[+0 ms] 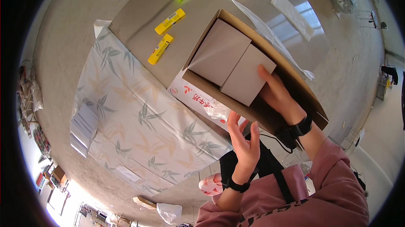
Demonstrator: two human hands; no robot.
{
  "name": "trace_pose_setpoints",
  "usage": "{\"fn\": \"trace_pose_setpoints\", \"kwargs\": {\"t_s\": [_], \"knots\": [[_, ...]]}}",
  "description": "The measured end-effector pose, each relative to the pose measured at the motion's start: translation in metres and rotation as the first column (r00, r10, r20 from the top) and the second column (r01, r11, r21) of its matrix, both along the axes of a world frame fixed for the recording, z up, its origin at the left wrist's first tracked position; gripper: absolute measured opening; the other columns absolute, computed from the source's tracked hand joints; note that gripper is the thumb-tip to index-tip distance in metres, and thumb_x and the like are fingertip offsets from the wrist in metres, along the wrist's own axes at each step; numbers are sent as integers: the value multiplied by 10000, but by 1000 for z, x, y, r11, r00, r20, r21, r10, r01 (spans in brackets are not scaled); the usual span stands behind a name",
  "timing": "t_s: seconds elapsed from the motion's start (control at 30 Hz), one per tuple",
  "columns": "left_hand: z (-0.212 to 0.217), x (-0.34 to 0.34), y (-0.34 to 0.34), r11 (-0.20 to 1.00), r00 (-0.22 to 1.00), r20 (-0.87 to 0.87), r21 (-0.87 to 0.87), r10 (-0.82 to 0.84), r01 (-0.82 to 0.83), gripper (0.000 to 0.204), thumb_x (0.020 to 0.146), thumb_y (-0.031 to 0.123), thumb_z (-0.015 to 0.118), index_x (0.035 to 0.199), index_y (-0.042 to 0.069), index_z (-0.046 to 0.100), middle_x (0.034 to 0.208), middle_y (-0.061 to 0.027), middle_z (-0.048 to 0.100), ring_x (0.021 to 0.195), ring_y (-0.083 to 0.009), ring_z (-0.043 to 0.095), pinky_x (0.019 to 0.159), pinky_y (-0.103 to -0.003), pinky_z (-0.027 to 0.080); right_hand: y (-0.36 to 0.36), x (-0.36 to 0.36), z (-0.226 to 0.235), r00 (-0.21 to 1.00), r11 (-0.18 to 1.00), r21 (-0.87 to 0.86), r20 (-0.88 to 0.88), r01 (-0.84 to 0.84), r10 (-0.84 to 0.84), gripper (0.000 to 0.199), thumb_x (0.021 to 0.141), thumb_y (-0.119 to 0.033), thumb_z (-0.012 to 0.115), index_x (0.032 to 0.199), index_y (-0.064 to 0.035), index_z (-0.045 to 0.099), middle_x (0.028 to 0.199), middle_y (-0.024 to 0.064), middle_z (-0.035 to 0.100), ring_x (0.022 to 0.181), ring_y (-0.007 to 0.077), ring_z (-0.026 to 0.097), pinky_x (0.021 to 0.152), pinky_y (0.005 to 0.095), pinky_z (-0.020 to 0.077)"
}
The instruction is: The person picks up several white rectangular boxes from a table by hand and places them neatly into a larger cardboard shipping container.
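Sitting in the brown carton (295, 84) on the bench (143, 24), right-hand spot: small white box (247, 77). Right hand (280, 94) pressing it, fingers flat, not clenching. Left hand (244, 142) hovering open near the carton's edge, grasping nothing. Two yellow cutters (164, 35) lying far left.

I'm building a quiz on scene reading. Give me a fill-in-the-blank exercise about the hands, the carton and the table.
1. The right hand rests on a grey box inside the open ___ carton.
2. The carton holds ___ grey boxes side by side.
3. The left hand is open and holds ___.
4. Two ___ packets lie on the table beside the carton.

Missing words: brown; two; nothing; yellow
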State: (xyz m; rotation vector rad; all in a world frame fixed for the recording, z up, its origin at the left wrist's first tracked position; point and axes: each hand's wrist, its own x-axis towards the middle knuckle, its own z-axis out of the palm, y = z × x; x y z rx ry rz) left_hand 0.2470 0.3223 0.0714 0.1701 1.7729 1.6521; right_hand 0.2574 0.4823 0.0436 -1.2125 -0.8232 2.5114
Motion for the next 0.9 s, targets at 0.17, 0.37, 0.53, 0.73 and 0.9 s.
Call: {"fn": "trace_pose_setpoints", "kwargs": {"t_s": [0.17,0.37,0.53,0.73,0.9], "knots": [[2,-2,5,999,1000,-25,-36,-19,18,496,908,7,504,1352,-14,285,1313,-125,398,1181,-227,455,909,-346,441,7,-1,-8,991,999,-32,130,-19,23,617,884,-395,606,1321,-12,398,1280,94,489,1182,192,466,1004,341,371],[1,-8,6,997,996,-73,-63,-45,40,529,887,18,540,1351,-17,288,1299,-137,407,1164,-236,469,925,-359,424,-3,2,14,894,863,378,416,-334,164,663,867,-381,636,1329,10,368,1268,131,492,1187,219,474,974,370,411],[8,-12,14,997,993,-117,-79,16,-25,564,876,22,544,1369,-16,273,1319,-137,393,1179,-253,456,941,-370,410,0,3,28,883,959,2,391,-283,260,653,861,-370,646,1311,21,379,1246,160,501,1136,258,522,923,389,466],[11,-12,13,992,995,-94,-123,-39,27,592,880,38,546,1389,-17,251,1339,-140,380,1190,-259,449,945,-370,411,5,8,20,951,973,-151,228,-177,209,623,882,-405,607,1259,53,414,1165,171,540,1030,267,587,888,391,498],[6,-7,14,985,972,-233,-168,-16,-24,634,849,55,587,1389,-22,263,1242,-206,441,1115,-300,512,878,-381,464,4,3,29,801,907,126,529,-403,282,644,898,-480,544,1209,75,447,1112,193,559,940,261,627,776,359,550]]}}
